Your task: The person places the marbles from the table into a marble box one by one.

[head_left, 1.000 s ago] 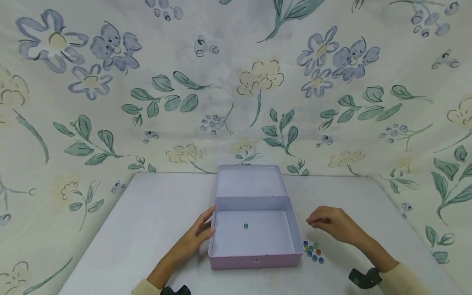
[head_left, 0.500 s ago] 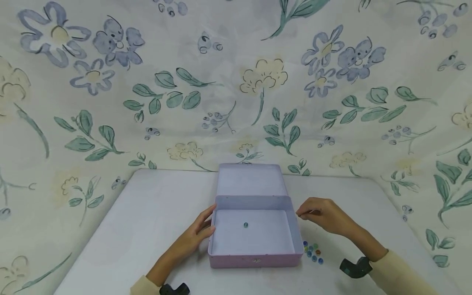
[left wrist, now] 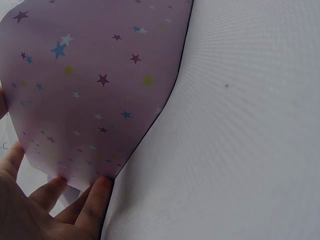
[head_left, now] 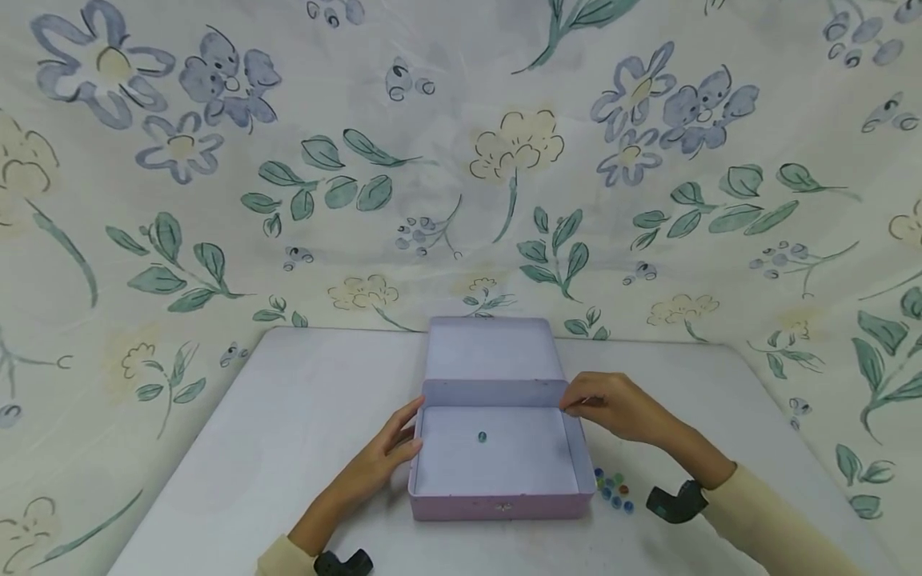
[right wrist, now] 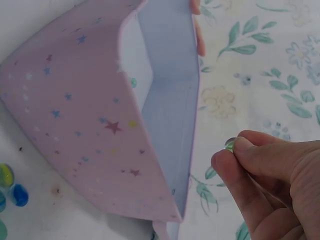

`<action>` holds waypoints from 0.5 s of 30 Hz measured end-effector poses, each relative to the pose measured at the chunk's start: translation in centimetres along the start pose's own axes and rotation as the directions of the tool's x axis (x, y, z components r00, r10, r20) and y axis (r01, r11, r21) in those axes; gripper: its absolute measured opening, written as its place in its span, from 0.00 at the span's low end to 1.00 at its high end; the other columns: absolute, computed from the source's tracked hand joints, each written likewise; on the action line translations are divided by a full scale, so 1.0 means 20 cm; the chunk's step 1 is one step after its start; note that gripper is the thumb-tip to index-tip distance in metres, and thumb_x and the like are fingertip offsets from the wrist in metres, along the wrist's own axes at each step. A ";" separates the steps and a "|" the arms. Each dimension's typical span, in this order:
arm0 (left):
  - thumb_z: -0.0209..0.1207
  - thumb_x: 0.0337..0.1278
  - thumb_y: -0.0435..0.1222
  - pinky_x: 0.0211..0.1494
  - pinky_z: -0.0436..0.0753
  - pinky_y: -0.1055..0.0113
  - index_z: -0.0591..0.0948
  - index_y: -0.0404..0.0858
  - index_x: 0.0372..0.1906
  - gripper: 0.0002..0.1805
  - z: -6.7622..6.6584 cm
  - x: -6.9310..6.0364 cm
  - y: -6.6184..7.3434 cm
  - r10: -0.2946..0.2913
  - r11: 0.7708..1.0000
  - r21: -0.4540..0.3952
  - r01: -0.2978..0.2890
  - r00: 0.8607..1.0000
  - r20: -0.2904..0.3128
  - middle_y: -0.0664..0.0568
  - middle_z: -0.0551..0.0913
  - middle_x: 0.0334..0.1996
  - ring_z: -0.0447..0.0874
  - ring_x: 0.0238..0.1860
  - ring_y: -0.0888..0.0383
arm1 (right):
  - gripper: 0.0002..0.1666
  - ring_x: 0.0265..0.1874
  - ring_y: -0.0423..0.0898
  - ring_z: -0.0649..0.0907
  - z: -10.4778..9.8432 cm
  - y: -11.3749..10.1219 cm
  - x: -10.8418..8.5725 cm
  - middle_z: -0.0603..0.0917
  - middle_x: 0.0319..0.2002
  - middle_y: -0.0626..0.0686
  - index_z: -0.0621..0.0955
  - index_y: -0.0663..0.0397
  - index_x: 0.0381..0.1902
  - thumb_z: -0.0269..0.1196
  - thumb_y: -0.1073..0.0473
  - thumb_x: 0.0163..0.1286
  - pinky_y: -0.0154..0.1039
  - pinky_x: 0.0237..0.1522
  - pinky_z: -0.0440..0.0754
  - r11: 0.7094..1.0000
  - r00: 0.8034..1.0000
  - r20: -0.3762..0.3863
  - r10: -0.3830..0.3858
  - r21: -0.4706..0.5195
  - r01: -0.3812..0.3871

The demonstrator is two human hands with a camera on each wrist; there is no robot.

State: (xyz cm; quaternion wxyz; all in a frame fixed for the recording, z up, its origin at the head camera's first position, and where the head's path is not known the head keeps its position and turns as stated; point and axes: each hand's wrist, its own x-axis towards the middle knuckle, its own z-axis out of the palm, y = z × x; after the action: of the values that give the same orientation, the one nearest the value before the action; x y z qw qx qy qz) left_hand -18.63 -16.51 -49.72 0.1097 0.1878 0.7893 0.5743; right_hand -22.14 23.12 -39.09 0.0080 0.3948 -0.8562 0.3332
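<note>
Nearest the viewer, a black device (head_left: pixel 346 562) is worn on the left wrist, below a pale yellow sleeve (head_left: pixel 282 552); a similar one (head_left: pixel 677 502) is worn on the right. Loose glass marbles (head_left: pixel 616 503), mostly blue, with green, yellow and orange among them, are clustered on the desk (head_left: pixel 324 400), just beside the box's near right corner. The box (head_left: pixel 461 508), lilac and star-printed outside, is set mid-desk with its clasp side turned to the near edge. Its left wall is touched by the left hand (head_left: pixel 376 464), the fingers spread and lightly bent. Inside, one green marble (head_left: pixel 482 437) is seen on the floor, left of centre. Over the box's far right corner the right hand (head_left: pixel 623 408) is held; a clear, green-tinted marble (right wrist: pixel 230 144) is pinched between thumb and finger. The lid (head_left: pixel 493 350) is folded back toward the desk's far edge. Beyond that edge, flower-patterned cloth (head_left: pixel 432 280) is hung.
</note>
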 end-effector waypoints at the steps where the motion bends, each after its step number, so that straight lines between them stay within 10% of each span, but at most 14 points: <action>1: 0.47 0.77 0.40 0.72 0.61 0.31 0.49 0.55 0.80 0.34 0.00 0.00 0.00 0.002 1.000 0.001 -0.002 1.000 0.000 0.42 0.44 0.81 0.51 0.76 0.28 | 0.11 0.36 0.42 0.86 0.00 -0.01 0.01 0.88 0.38 0.48 0.88 0.51 0.41 0.68 0.71 0.63 0.31 0.39 0.86 1.000 1.000 0.004 -0.007 0.002 0.007; 15: 0.48 0.77 0.41 0.72 0.60 0.31 0.49 0.55 0.80 0.35 0.00 0.00 0.01 -0.016 1.000 -0.001 0.016 1.000 -0.004 0.43 0.44 0.81 0.51 0.76 0.28 | 0.11 0.38 0.41 0.86 0.05 -0.07 0.20 0.89 0.37 0.48 0.89 0.51 0.39 0.68 0.71 0.62 0.30 0.39 0.85 0.998 0.995 0.086 -0.059 -0.031 0.062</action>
State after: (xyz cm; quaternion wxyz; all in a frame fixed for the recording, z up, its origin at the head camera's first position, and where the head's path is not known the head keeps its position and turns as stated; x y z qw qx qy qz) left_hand -18.61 -16.46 -49.47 0.1127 0.1802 0.7908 0.5740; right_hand -23.74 19.23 -38.05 -0.0116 0.4343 -0.8489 0.3011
